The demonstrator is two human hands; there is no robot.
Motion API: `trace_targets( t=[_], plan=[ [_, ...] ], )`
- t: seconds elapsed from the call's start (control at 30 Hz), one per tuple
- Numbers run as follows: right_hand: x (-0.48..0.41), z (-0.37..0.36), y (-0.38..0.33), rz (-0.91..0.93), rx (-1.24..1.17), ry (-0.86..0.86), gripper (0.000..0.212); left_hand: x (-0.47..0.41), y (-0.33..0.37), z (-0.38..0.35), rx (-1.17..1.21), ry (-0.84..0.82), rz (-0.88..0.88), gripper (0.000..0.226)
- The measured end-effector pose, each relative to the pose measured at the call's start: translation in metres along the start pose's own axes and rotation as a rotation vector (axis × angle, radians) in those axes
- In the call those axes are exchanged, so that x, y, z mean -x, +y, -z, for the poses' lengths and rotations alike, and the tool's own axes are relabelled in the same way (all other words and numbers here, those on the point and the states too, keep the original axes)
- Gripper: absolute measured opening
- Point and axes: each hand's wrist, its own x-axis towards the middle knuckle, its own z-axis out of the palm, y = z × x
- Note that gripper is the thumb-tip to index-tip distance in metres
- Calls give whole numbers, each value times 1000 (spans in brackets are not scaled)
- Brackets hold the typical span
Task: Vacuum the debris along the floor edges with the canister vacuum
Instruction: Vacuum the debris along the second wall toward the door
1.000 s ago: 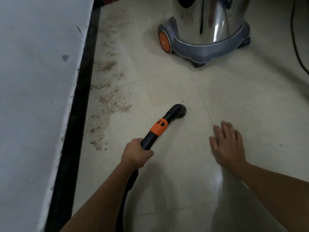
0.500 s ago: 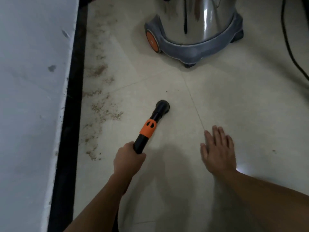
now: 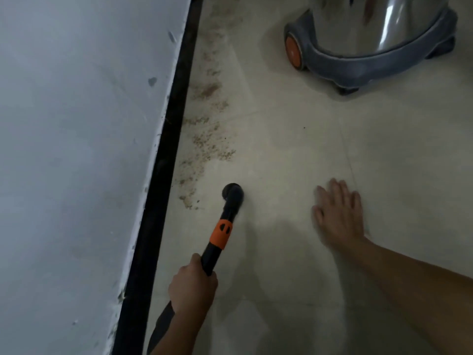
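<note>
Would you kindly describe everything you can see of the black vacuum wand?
The vacuum wand is a black, plastic-looking tube with an orange collar midway and a round open mouth. It slants toward the floor, its tip close beside the debris by the baseboard. The left hand grips its lower end.

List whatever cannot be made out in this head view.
All in the head view:
- Canister vacuum: top cut off by the frame's upper edge.
- Hose: hidden behind the left hand gripping the wand, then off the bottom edge.
- Right hand: motion-blurred; contact with the floor unclear.
- Debris: grains too small to identify.
</note>
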Motion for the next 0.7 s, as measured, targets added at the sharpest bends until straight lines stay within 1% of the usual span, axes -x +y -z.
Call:
trace_targets(
  t=[0.07,0.13,0.23,0.33,0.43,0.53,0.7],
  plan=[
    [-7,-9,-23,86,-30,-70,55,-8,-24,11,7,16,58,19],
    [-6,-21,-38,109,-33,-111,55,-12,-48,20,43,7,95,20],
    [4,-38,-46,117,-8,-35,54,-18,-70,25,72,-14,134,23],
    [6,-46,-49,133,25,40,57,-34,-84,28,104,6,223,24],
    [5,-47,-52,109,57,2,61,-55,-90,24,178,47,281,22],
    [5,-45,-54,91,90,-21,64,-76,-81,16,222,37,250,19],
    [5,-47,-55,93,107,8,66,-113,-79,14,321,62,304,20]
  ],
)
